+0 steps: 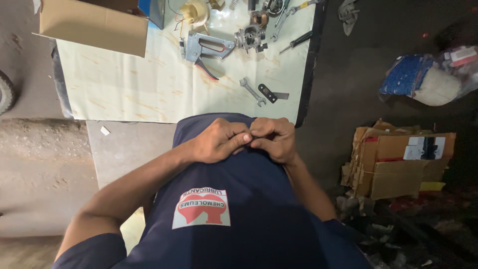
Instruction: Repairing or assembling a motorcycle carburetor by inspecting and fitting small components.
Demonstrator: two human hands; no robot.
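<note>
My left hand [219, 141] and my right hand [275, 138] meet fingertip to fingertip in front of my dark blue shirt [234, 199], just below the near edge of the pale table [149, 84]. Both hands have curled fingers pinching at one spot between them. A small dark item may sit between the fingertips, but it is too small to make out. On the table beyond the hands lie a small wrench [252, 91] and a flat black bracket [272, 93].
Farther back on the table lie a grey staple gun [204, 50], a small engine part [250, 36], a screwdriver [297, 42] and a cardboard box [94, 22]. Flattened cardboard boxes [398, 159] and a blue-white sack [423, 79] lie on the dark floor at right.
</note>
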